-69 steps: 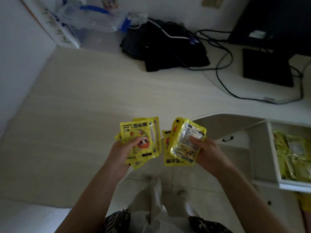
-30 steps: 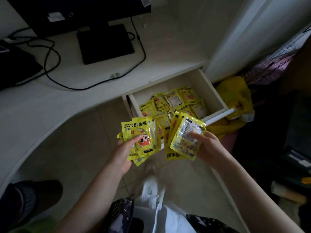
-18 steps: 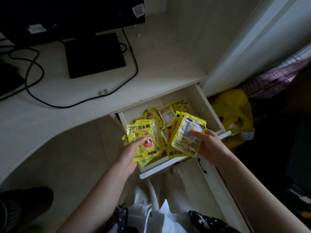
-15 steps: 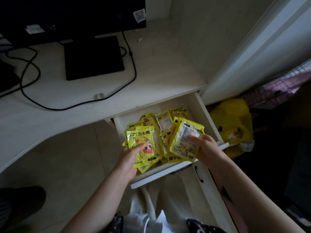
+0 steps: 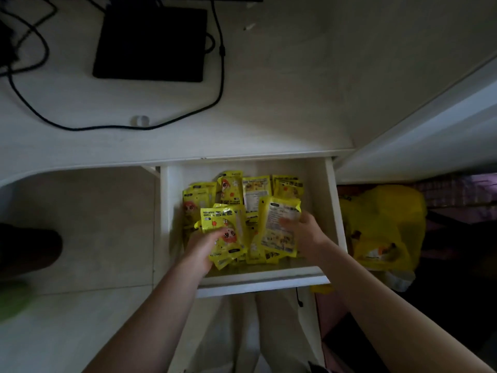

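Note:
An open white drawer (image 5: 332, 211) under the desk holds several yellow hand-warmer packets (image 5: 255, 189). My left hand (image 5: 201, 247) grips a small stack of yellow packets (image 5: 223, 227), printed side up, low over the drawer's left half. My right hand (image 5: 306, 235) holds another stack of yellow packets (image 5: 277, 224), back label up, over the right half. Both stacks are down inside the drawer, on or just above the loose packets; I cannot tell whether they touch.
The white desk (image 5: 269, 117) carries a black monitor base (image 5: 150, 41), a black cable (image 5: 188, 114) and a small clear cap (image 5: 140, 120). A yellow plastic bag (image 5: 382, 224) lies on the floor right of the drawer. A dark shoe (image 5: 27, 251) is at far left.
The view swung from the desk's left part to the drawer. Both hands, still gripping their packet stacks, moved forward and down into the open drawer.

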Action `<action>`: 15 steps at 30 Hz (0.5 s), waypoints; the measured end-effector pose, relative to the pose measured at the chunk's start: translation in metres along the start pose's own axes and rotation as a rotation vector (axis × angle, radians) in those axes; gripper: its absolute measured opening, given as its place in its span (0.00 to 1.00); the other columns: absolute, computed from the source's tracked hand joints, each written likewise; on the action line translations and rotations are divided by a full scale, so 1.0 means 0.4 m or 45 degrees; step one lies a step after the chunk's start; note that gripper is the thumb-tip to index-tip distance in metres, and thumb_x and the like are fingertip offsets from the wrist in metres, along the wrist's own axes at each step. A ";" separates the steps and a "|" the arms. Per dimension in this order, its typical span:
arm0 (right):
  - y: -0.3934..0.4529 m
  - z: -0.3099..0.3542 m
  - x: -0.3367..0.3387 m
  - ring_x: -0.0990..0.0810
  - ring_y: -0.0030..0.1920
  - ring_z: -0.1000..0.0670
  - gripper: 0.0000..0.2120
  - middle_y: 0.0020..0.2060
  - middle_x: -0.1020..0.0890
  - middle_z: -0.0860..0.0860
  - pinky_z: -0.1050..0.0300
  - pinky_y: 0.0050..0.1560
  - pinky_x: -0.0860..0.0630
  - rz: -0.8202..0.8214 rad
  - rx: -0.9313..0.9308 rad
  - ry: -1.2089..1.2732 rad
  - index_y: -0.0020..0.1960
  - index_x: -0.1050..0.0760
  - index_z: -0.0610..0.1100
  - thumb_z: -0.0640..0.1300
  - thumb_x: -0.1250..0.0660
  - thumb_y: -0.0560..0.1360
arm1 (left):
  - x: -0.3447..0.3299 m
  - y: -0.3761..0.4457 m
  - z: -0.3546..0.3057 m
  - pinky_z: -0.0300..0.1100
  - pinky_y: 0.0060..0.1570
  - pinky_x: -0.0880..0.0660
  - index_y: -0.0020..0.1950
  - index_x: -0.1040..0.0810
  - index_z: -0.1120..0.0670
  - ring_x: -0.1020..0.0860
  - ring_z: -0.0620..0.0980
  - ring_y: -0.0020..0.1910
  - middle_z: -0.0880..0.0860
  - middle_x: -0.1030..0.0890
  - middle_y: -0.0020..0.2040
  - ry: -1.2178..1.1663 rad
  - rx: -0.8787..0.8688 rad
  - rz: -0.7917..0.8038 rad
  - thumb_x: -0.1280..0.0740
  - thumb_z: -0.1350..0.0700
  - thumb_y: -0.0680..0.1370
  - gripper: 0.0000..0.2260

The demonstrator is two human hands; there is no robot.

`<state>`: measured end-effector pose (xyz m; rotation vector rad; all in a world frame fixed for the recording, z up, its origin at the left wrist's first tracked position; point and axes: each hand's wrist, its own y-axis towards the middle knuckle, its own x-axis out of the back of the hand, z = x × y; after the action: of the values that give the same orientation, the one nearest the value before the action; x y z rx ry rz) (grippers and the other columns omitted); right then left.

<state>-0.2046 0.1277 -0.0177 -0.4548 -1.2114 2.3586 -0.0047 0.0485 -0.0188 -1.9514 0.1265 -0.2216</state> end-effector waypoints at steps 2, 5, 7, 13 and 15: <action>0.039 -0.009 -0.007 0.18 0.54 0.39 0.18 0.57 0.20 0.37 0.41 0.50 0.19 0.057 -0.038 0.029 0.66 0.30 0.38 0.35 0.35 0.76 | -0.004 0.032 0.002 0.55 0.67 0.36 0.71 0.33 0.59 0.32 0.60 0.70 0.59 0.30 0.70 0.043 0.033 -0.005 0.24 0.49 0.69 0.36; 0.076 -0.017 -0.010 0.18 0.55 0.38 0.17 0.56 0.19 0.39 0.40 0.50 0.19 0.140 -0.108 0.093 0.65 0.28 0.37 0.34 0.35 0.76 | -0.017 0.069 0.002 0.57 0.70 0.39 0.73 0.36 0.57 0.35 0.59 0.72 0.58 0.33 0.72 0.075 0.099 0.059 0.24 0.47 0.69 0.38; 0.098 -0.026 -0.004 0.19 0.56 0.37 0.17 0.57 0.20 0.38 0.38 0.51 0.21 0.117 -0.146 0.075 0.64 0.28 0.37 0.34 0.35 0.76 | -0.024 0.086 0.005 0.57 0.69 0.39 0.74 0.36 0.57 0.35 0.59 0.72 0.59 0.33 0.73 0.145 0.114 0.034 0.25 0.47 0.70 0.37; 0.124 -0.033 0.049 0.18 0.55 0.39 0.16 0.56 0.19 0.38 0.36 0.57 0.23 -0.065 -0.279 -0.157 0.61 0.24 0.37 0.38 0.30 0.74 | -0.024 0.122 0.020 0.59 0.67 0.36 0.78 0.45 0.56 0.34 0.60 0.71 0.59 0.36 0.75 0.334 0.036 -0.075 0.26 0.50 0.71 0.41; 0.123 -0.032 0.066 0.19 0.55 0.38 0.16 0.55 0.18 0.39 0.36 0.57 0.23 -0.081 -0.320 -0.166 0.61 0.24 0.38 0.37 0.30 0.74 | -0.025 0.123 0.016 0.57 0.67 0.35 0.78 0.44 0.56 0.34 0.60 0.71 0.58 0.37 0.75 0.430 -0.032 -0.111 0.27 0.52 0.73 0.39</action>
<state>-0.2324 0.1249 -0.0674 -0.3400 -1.5685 2.2208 -0.0124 0.0376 -0.0675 -1.9324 0.2659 -0.6094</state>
